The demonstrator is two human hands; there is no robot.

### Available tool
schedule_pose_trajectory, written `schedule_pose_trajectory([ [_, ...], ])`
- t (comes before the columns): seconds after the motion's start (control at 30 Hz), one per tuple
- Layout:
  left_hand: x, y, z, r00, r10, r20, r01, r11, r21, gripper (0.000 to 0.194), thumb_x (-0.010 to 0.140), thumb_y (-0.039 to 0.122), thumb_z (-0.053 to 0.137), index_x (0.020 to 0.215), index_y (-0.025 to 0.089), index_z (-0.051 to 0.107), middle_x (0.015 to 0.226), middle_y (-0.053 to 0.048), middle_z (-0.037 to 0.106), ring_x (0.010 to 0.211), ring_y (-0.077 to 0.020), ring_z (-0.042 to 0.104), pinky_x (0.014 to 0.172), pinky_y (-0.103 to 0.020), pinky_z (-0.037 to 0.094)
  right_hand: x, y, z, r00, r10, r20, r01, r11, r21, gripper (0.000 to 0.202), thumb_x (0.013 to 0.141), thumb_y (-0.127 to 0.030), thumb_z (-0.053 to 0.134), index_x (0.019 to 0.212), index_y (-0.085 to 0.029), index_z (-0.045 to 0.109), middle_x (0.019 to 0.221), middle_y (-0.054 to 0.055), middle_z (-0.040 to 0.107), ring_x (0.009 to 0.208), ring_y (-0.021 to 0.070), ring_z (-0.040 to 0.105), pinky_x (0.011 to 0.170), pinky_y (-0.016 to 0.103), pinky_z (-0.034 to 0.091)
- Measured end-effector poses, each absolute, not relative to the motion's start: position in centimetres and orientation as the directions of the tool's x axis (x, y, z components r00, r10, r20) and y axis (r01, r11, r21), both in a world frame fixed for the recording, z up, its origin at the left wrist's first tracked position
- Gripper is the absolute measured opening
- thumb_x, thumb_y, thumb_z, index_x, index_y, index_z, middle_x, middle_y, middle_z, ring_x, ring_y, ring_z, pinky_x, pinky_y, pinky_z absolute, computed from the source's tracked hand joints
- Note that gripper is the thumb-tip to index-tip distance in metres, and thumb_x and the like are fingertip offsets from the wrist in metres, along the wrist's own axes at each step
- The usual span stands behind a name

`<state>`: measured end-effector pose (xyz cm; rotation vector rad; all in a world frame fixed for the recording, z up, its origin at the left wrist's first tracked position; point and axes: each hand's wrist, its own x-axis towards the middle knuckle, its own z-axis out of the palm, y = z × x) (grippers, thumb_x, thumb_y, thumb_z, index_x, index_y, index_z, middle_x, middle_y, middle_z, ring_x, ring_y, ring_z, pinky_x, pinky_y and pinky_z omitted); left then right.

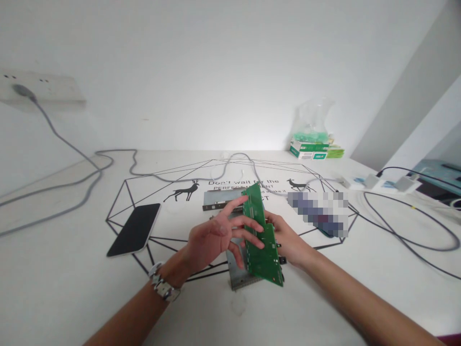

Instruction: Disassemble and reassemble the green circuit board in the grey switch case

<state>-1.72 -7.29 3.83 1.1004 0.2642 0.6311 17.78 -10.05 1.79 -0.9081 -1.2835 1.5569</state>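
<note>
A green circuit board [256, 240] is held up and tilted above the white table. My right hand [283, 238] grips it from behind at the right side, with most of its fingers hidden by the board. Across the near face of the board lie the spread fingers of my left hand [216, 235], open, fingertips touching the surface. Beneath the hands is a grey metal casing [237, 278], partly covered by the board. A flat metal piece with a dark edge strip [219, 198] lies just beyond my left hand.
A black phone-like slab [135, 229] lies to the left. At the right are a blurred-out object [319, 214] and a white power strip [382, 183] with cables. Green-and-white boxes [309, 148] with a plastic bag stand against the wall. A grey cable [173, 179] runs along the back.
</note>
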Motion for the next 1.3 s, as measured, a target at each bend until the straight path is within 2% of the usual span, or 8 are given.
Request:
schedule_pose_trajectory([
  [0.1, -2.0, -7.0, 3.8, 0.786, 0.609, 0.106, -0.344, 0.29, 0.893, 0.089, 0.071, 0.03, 0.053, 0.154, 0.021, 0.022, 0.114, -0.018, 0.062, 0.096, -0.0354, 0.066, 0.049, -0.033, 0.055, 17.9, -10.0, 2.1, -0.339, 0.941, -0.022, -0.184, -0.089, -0.979, 0.042, 0.065, -0.029, 0.082, 0.101, -0.018, 0.063, 0.078, 0.003, 0.072, 0.069, 0.0209, 0.071, 0.06, 0.03, 0.056],
  [0.33, -3.6, -5.8, 4.0, 0.728, 0.678, 0.099, -0.363, 0.26, 0.895, 0.069, 0.076, 0.032, 0.048, 0.143, 0.017, 0.042, 0.114, -0.017, 0.061, 0.094, -0.0314, 0.065, 0.054, -0.033, 0.055, 18.5, -9.2, 1.9, -0.221, 0.974, -0.056, -0.125, -0.085, -0.989, 0.055, 0.073, -0.032, 0.076, 0.122, -0.019, 0.056, 0.082, 0.0, 0.065, 0.06, 0.0136, 0.062, 0.049, 0.026, 0.051],
  [0.47, -4.2, -5.1, 4.3, 0.69, 0.718, 0.088, -0.367, 0.244, 0.898, 0.059, 0.08, 0.037, 0.048, 0.134, 0.016, 0.051, 0.112, -0.016, 0.061, 0.092, -0.0277, 0.062, 0.057, -0.033, 0.056, 19.1, -8.7, 2.0, -0.064, 0.998, -0.005, -0.124, -0.012, -0.992, 0.05, 0.071, -0.034, 0.078, 0.114, -0.02, 0.058, 0.075, -0.005, 0.057, 0.06, 0.0112, 0.052, 0.05, 0.023, 0.045],
  [0.67, -4.1, -4.6, 3.5, 0.63, 0.775, -0.046, -0.209, 0.227, 0.951, 0.05, 0.088, 0.041, 0.053, 0.131, 0.016, 0.055, 0.112, -0.014, 0.062, 0.094, -0.0268, 0.061, 0.067, -0.037, 0.058, 19.1, -8.7, 1.7, 0.127, 0.986, 0.104, -0.206, 0.129, -0.97, 0.046, 0.07, -0.035, 0.079, 0.108, -0.025, 0.055, 0.082, -0.005, 0.055, 0.063, 0.0115, 0.056, 0.057, 0.024, 0.045],
  [0.9, -3.6, -4.7, 2.3, 0.626, 0.773, -0.102, -0.153, 0.251, 0.956, 0.046, 0.09, 0.048, 0.059, 0.126, 0.019, 0.059, 0.113, -0.011, 0.065, 0.099, -0.0255, 0.064, 0.09, -0.042, 0.051, 17.9, -9.6, 1.5, 0.035, 0.975, 0.219, -0.213, 0.221, -0.952, 0.046, 0.074, -0.035, 0.08, 0.109, -0.029, 0.051, 0.096, -0.004, 0.05, 0.065, 0.0099, 0.056, 0.055, 0.025, 0.049],
  [1.03, -3.5, -4.8, 1.9, 0.654, 0.752, -0.075, -0.185, 0.256, 0.949, 0.045, 0.095, 0.053, 0.052, 0.128, 0.022, 0.058, 0.121, -0.013, 0.064, 0.11, -0.0269, 0.06, 0.088, -0.04, 0.051, 17.5, -10.1, 1.6, -0.037, 0.951, 0.307, -0.212, 0.293, -0.932, 0.047, 0.078, -0.033, 0.08, 0.114, -0.03, 0.05, 0.098, -0.003, 0.048, 0.068, 0.009, 0.055, 0.059, 0.024, 0.05],
  [1.2, -2.9, -5.2, 1.7, 0.676, 0.737, 0.007, -0.209, 0.183, 0.961, 0.047, 0.098, 0.054, 0.047, 0.136, 0.025, 0.054, 0.133, -0.013, 0.06, 0.12, -0.0282, 0.057, 0.089, -0.039, 0.052, 17.5, -10.6, 1.8, -0.191, 0.911, 0.366, -0.217, 0.325, -0.921, 0.047, 0.083, -0.031, 0.076, 0.123, -0.031, 0.051, 0.102, -0.001, 0.05, 0.062, 0.0059, 0.051, 0.047, 0.018, 0.042],
  [1.3, -2.6, -5.5, 1.8, 0.687, 0.725, 0.047, -0.232, 0.158, 0.96, 0.048, 0.098, 0.052, 0.05, 0.137, 0.025, 0.055, 0.135, -0.013, 0.059, 0.118, -0.028, 0.06, 0.089, -0.039, 0.053, 17.4, -10.9, 1.8, -0.254, 0.892, 0.374, -0.215, 0.325, -0.921, 0.043, 0.086, -0.029, 0.073, 0.124, -0.03, 0.052, 0.106, 0.001, 0.053, 0.061, 0.0053, 0.052, 0.045, 0.018, 0.04],
])
